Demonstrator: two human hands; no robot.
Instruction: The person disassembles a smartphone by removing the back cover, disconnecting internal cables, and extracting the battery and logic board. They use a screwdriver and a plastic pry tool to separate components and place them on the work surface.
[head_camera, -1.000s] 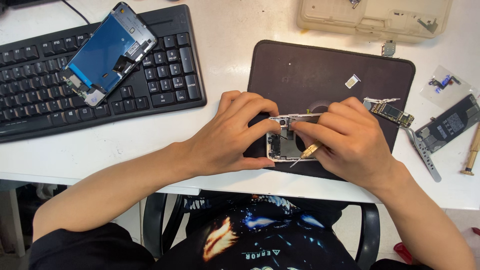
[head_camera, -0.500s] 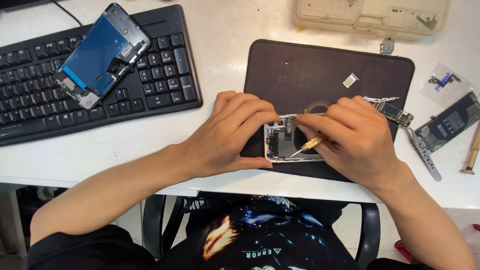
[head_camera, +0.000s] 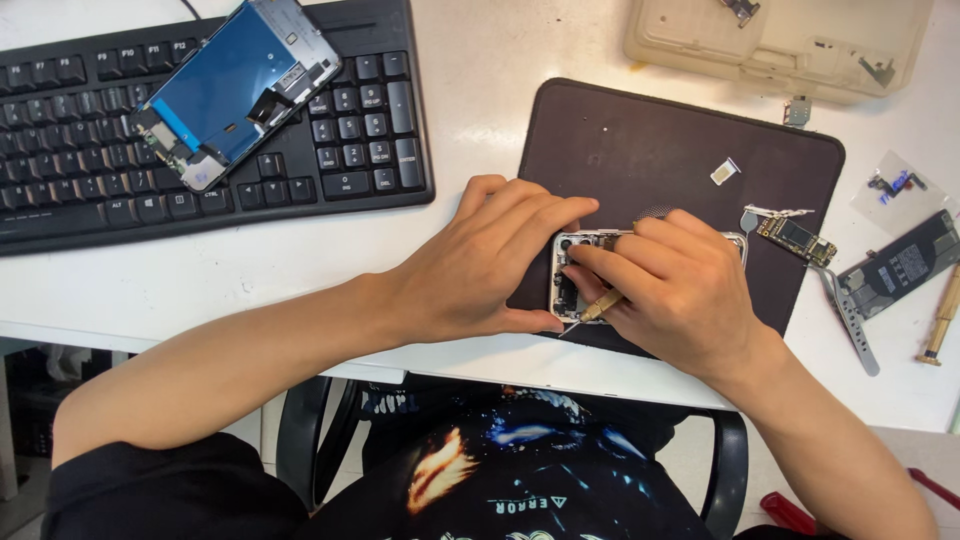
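Lying opened on the dark mat (head_camera: 680, 140), the phone (head_camera: 572, 290) looks light, rigid and fragile inside, best gripped by its edges, as the left hand (head_camera: 490, 265) clamps it while the right hand (head_camera: 680, 295) pinches a small screwdriver (head_camera: 597, 305)

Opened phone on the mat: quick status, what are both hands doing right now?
Left hand steadies the opened phone. Right hand holds a small screwdriver, tip inside. Loose circuit board lies clear to the right.

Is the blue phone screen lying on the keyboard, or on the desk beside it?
Touching. The head view shows the phone screen lying flat across the keyboard keys, covering several of them, with no desk visible beneath it.
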